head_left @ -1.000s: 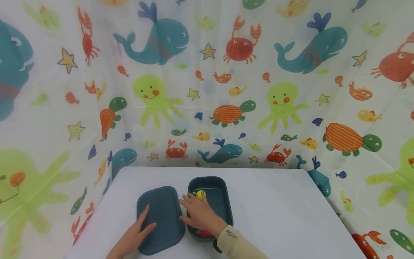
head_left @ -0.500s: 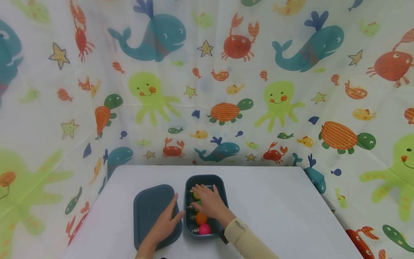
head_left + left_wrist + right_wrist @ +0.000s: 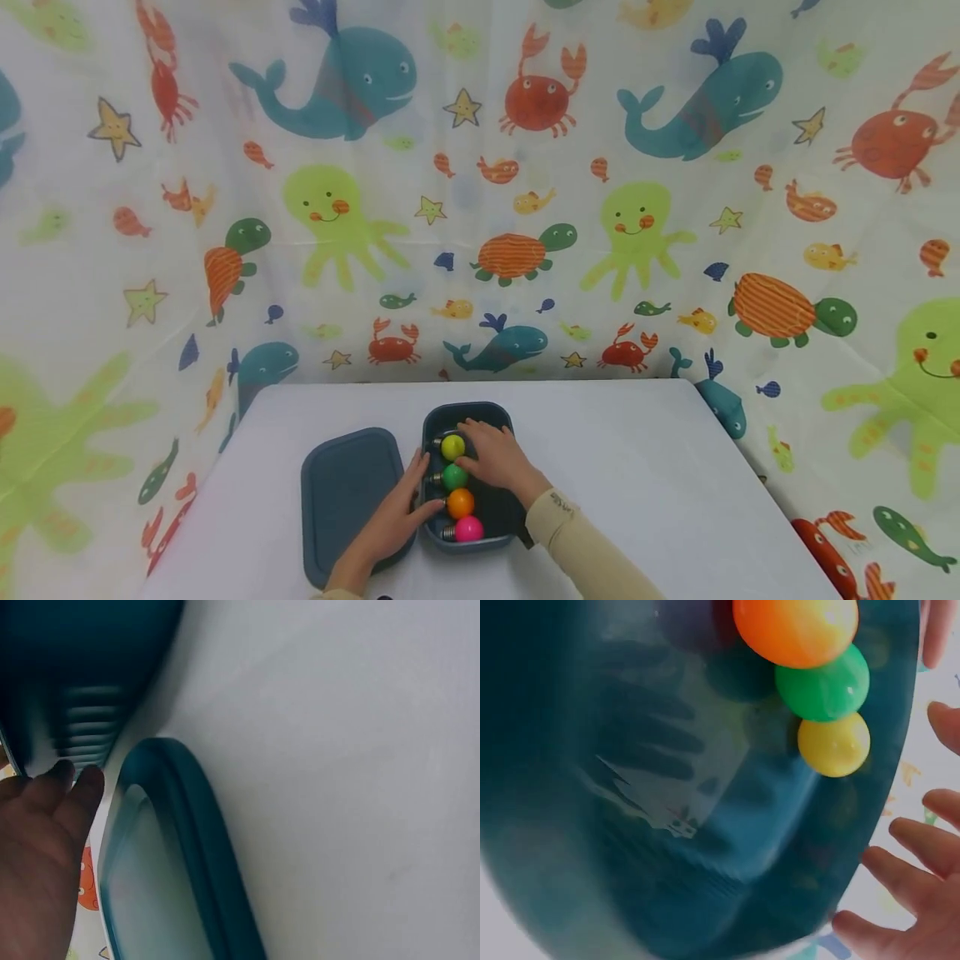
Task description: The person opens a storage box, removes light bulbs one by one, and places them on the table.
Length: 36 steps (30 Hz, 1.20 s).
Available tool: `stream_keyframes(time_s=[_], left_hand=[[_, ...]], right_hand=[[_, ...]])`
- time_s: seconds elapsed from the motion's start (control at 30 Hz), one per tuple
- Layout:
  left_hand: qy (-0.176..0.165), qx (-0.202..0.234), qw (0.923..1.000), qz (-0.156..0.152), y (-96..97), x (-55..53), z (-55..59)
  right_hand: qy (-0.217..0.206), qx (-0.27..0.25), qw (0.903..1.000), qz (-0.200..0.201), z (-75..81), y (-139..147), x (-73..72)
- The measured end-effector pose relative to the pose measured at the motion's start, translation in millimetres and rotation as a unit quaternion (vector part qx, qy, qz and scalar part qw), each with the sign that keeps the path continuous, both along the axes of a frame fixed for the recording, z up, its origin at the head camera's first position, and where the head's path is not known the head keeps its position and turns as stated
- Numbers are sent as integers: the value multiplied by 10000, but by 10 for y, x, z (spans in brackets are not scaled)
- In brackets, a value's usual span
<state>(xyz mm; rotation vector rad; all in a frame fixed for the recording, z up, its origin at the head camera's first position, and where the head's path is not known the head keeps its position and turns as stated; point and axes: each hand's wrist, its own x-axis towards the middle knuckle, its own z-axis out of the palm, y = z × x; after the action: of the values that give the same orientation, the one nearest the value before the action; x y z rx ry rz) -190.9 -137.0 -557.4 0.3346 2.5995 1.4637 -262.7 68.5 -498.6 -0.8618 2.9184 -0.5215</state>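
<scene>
Four-sided with rounded corners, a dark teal container stands mid-table. Along its left side lie a yellow bulb, a green bulb, an orange bulb and a pink bulb, their metal screw bases pointing left. My left hand is at the container's left wall, fingers extended and thumb near the orange bulb. Over the container's right half, my right hand has its fingers spread, its thumb close to the green bulb. In the right wrist view no bulb is between its fingers.
A flat dark teal lid lies on the white table left of the container, partly under my left forearm. A curtain printed with sea animals surrounds the table at the back and sides.
My left hand has moved right, from over the lid to the container's left wall. My right hand has shifted right off the bulbs, uncovering the whole row.
</scene>
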Motion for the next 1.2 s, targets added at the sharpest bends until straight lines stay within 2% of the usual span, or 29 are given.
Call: stream_keyframes(time_s=[0.37, 0.63, 0.8, 0.97, 1.07, 1.2], left_hand=[[-270, 77, 9996, 20, -53, 6, -7], [-325, 158, 9993, 57, -14, 1, -27], [-307, 190, 9993, 34, -16, -5, -28], [-349, 145, 9993, 44, -19, -10, -45], [-368, 158, 9992, 55, -23, -12, -57], [-387, 196, 9991, 15, -24, -15, -66]], right_hand=[[-570, 235, 9980, 123, 121, -113, -127], [-676, 20, 9976, 139, 37, -169, -220], [-980, -724, 9922, -282, -59, -163, -263], [-1331, -1521, 9757, -843, -144, -151, -283], [-1417, -1890, 9668, -972, -205, -140, -294], [-1478, -2156, 9599, -1011, -281, -134, -305]])
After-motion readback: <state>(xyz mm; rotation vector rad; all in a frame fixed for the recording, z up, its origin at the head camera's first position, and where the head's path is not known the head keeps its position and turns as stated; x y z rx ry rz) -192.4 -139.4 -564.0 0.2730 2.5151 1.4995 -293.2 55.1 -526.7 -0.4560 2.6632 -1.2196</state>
